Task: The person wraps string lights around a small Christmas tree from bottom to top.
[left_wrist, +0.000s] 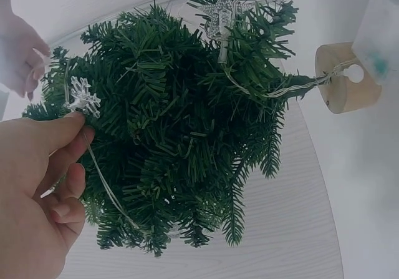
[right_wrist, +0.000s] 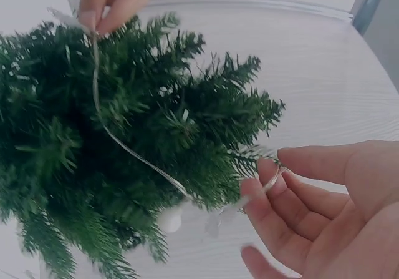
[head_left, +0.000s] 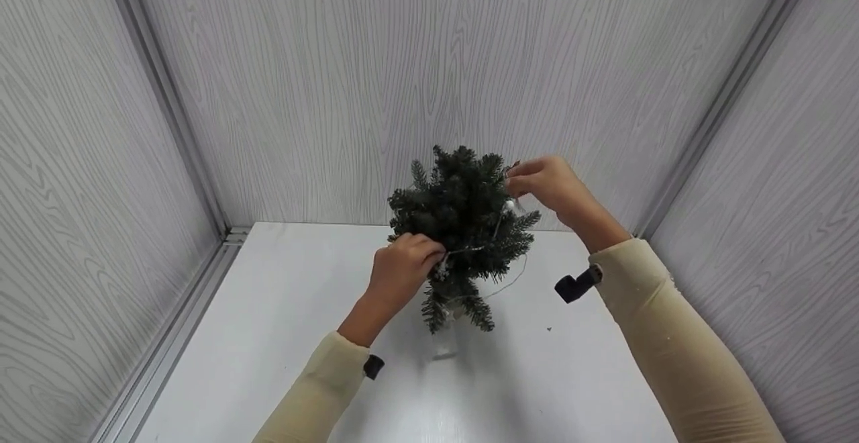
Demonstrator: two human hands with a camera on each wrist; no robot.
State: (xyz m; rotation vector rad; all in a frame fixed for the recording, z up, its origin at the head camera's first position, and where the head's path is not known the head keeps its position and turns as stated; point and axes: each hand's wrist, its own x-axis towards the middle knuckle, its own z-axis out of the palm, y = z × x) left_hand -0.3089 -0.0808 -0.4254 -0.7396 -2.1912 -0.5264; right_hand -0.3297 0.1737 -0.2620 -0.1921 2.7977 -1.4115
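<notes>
A small artificial Christmas tree (head_left: pixel 463 208) stands between the two hands, with a thin string of lights partly looped around it. At its front left, the left hand (head_left: pixel 402 265) pinches the string beside a clear snowflake light (left_wrist: pixel 83 97) between thumb and forefinger. To the tree's right, the right hand (head_left: pixel 547 181) pinches the light string's wire (right_wrist: pixel 146 160) between thumb and fingertips. That wire runs across the branches from one hand to the other. A clear star light (left_wrist: pixel 219 20) lies against lower branches, and a white ball (right_wrist: pixel 169 220) hangs near the right hand.
The tree has a round wooden base (left_wrist: pixel 336 95), with a whitish box (left_wrist: pixel 379 35) beside it. A slack loop of wire (head_left: pixel 510 284) hangs at the tree's right. Grey wood-grain panels (head_left: pixel 443 60) enclose the white table (head_left: pixel 295 309) at the back and sides.
</notes>
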